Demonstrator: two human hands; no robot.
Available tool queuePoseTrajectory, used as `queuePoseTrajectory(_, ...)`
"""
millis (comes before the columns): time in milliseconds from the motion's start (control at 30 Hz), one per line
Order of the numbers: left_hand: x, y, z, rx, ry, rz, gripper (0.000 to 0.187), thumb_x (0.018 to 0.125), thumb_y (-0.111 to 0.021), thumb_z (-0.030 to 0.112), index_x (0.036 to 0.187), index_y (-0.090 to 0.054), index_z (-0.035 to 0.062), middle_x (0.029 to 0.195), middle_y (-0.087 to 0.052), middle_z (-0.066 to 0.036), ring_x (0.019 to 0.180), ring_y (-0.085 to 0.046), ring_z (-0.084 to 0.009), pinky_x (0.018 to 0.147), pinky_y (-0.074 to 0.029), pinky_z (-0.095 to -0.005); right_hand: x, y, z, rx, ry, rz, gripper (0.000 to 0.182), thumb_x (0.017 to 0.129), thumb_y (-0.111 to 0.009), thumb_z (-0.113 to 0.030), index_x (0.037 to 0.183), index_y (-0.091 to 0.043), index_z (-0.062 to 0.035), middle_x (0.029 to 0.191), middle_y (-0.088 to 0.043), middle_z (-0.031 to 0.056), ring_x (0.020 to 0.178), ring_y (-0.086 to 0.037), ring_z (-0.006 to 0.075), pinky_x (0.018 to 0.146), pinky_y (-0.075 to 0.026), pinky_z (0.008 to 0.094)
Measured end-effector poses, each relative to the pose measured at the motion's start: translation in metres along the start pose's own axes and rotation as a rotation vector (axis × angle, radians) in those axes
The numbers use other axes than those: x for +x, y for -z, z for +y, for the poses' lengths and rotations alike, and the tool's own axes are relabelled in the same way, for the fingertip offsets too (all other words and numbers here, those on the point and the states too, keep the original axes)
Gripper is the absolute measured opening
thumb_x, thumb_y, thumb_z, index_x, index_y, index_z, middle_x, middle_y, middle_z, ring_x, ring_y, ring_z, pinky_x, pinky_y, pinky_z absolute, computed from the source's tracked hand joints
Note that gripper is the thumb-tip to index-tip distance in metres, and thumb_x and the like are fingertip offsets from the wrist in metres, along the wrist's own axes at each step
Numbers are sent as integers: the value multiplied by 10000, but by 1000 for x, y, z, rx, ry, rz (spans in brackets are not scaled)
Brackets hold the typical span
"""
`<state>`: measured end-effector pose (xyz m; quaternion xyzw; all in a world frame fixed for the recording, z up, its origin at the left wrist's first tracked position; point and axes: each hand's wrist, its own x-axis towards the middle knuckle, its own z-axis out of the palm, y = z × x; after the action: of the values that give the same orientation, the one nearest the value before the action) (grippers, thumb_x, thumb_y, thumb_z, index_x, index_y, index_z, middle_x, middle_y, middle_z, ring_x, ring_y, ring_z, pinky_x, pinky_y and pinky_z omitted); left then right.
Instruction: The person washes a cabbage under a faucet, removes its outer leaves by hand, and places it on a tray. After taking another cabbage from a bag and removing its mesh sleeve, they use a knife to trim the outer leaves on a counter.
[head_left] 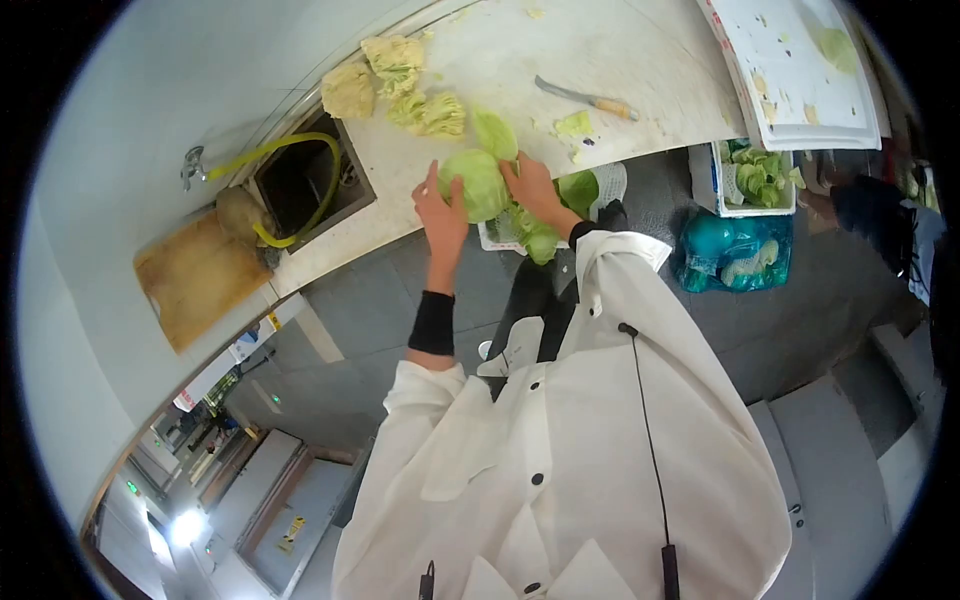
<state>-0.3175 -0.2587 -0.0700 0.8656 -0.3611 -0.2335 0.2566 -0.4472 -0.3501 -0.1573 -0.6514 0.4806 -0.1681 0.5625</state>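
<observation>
A round green cabbage is held at the counter's near edge. My left hand grips its left side, fingers spread around it. My right hand is closed at its right side, where a pale outer leaf sticks out; the fingertips are partly hidden. Below the hands, a white crate with loose cabbage leaves stands on the floor. Cut yellowish cabbage pieces lie on the counter beyond my left hand. A knife with a wooden handle rests farther right.
Left on the counter is a sink with a yellow hose and a wooden board. To the right are a white foam lid, a leaf-filled crate and a blue-green bag. Another person is at far right.
</observation>
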Motion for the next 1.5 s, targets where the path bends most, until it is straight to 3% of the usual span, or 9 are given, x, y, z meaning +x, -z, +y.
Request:
queuePoseTrajectory(133,-10,-51,-4,191,89,174,750,876,-607,395,1437,-243,57,1295,-310,-363,1165,-344,-525,969,-335,-567,-11,2,-6,-96,99,43,234,906,-555,-210,979,-514,8,764,-605,277,751,-581,474,649,-444,542)
queuePoseTrajectory(233,-12,-41,25,118,130,115,829,823,-666,432,1413,-234,42,1291,-262,-362,1167,-281,-518,950,-315,-595,-8,0,0,-123,139,62,212,892,-554,-157,1020,-492,0,746,-597,272,738,-576,473,645,-432,552)
queuePoseTrajectory(467,-4,-29,16,138,125,70,911,753,-737,444,1386,-255,1,1298,-282,-338,1156,-296,-469,947,-313,-562,-1,-10,17,-34,208,90,219,861,-557,-115,1039,-517,6,811,-613,268,795,-578,476,676,-450,530)
queuePoseTrajectory(733,9,-10,-13,-4,173,19,843,745,-758,364,1391,-314,54,1285,-384,-266,1186,-391,-415,978,-365,-496,2,-36,24,122,-299,234,247,888,-553,-160,1061,-584,13,945,-633,265,932,-581,447,791,-449,481)
queuePoseTrajectory(867,14,0,-45,-129,132,-13,812,762,-749,353,1383,-326,48,1273,-402,-258,1168,-433,-386,978,-384,-455,-12,-32,19,209,-321,347,267,852,-589,-116,1094,-581,-1,947,-635,257,919,-589,436,778,-459,457)
queuePoseTrajectory(967,12,0,-58,-183,42,-17,798,769,-747,348,1382,-332,47,1277,-404,-247,1163,-449,-377,980,-394,-431,-60,24,8,79,90,146,364,755,-639,-36,1113,-578,-20,954,-635,232,922,-601,401,770,-472,428)
queuePoseTrajectory(1200,19,4,-60,-217,55,-51,775,778,-743,355,1373,-356,44,1293,-406,-238,1175,-449,-370,986,-391,-431,-100,31,133,-345,68,-187,584,759,-670,-184,1296,-467,-75,1108,-546,252,997,-577,413,815,-498,443)
queuePoseTrajectory(1300,27,8,-55,-183,67,-88,774,779,-741,372,1369,-364,42,1289,-409,-243,1172,-452,-372,985,-392,-429,-95,12,79,-632,93,-359,624,780,-654,-262,1328,-420,-77,1116,-517,279,976,-566,452,823,-500,457)
queuePoseTrajectory(1500,25,6,-55,-184,81,-109,811,775,-743,390,1377,-344,21,1285,-405,-262,1175,-448,-379,986,-392,-426,-38,12,32,-144,-71,-424,533,893,-575,-304,1330,-406,-51,1245,-516,231,994,-588,365,751,-520,393)
